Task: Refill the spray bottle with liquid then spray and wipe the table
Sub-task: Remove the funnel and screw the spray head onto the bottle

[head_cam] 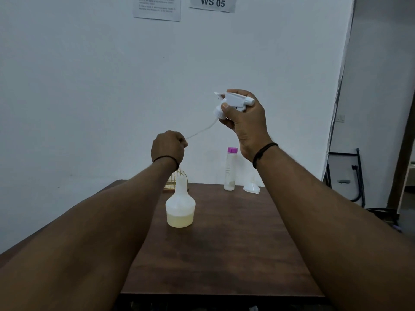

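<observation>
**Two hands on the sprayer head, dip tube slanting down toward the open bottle**

The right hand [243,117] is curled round the white plastic trigger sprayer head [233,102], held up in the air. The left hand [168,147], lower and to the left, appears to pinch the far end of the thin translucent dip tube [202,130]. The tube's long axis runs from upper right down to lower left. Almost directly beneath the left hand stands the uncapped, translucent white spray bottle [180,208], its bottom part holding pale yellow liquid, upright on the dark brown wooden table [224,254]. The left hand is the nearer to the bottle's neck, so the tube tip probably needs to go straight down.
</observation>
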